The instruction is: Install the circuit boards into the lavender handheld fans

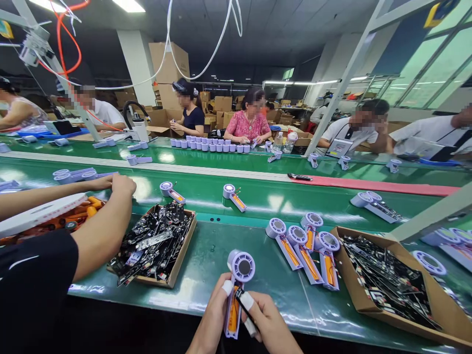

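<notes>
Holding handheld fan point(233, 307) in left hand point(212, 314)

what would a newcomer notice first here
The person's left hand and right hand stand out at bottom centre, gripping a lilac handheld fan body. Just beyond them, more fan bodies lie on the green conveyor belt. To their right, a cardboard tray holds a heap of black circuit boards.

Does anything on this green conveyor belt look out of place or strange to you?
Yes: the black circuit boards in the left cardboard tray lie in a loose heap, some overhanging its front rim.
</notes>
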Demonstrator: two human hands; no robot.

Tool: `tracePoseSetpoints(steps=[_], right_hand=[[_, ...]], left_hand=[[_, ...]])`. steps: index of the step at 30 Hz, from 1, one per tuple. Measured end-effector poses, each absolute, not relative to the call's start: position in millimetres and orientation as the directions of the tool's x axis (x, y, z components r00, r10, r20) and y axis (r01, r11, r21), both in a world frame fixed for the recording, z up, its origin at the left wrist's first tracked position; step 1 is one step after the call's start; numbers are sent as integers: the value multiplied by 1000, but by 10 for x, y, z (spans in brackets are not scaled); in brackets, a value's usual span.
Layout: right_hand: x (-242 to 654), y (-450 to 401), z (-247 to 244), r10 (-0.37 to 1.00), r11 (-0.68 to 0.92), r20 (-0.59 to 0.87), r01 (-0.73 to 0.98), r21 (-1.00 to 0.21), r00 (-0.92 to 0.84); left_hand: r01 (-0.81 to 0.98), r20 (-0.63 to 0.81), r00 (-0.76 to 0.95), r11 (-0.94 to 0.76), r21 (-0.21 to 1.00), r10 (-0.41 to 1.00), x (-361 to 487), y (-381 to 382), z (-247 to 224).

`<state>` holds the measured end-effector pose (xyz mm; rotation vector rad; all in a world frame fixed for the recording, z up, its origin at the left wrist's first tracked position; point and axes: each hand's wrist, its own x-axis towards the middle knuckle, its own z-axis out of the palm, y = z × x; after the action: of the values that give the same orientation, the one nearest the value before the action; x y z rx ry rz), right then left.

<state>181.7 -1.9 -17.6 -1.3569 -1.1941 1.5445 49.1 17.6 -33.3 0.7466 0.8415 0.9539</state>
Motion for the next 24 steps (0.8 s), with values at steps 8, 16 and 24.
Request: tracePoseSetpoints(steps=[8,16,24], right_hand=[[1716,-84,-295,907,-360,-409,-326,-874,96],[1694,-37,-186,907,-386,-418,-287,-877,55],[1689,-159,-308,944,-270,-300,-199,-942,136]], left_hand=[[-300,-191,328,293,908,925,529,140,-208],[-188,-179,300,242,952,937,551,149,-205],[-56,-252,110,260,964,961,610,114,-269]])
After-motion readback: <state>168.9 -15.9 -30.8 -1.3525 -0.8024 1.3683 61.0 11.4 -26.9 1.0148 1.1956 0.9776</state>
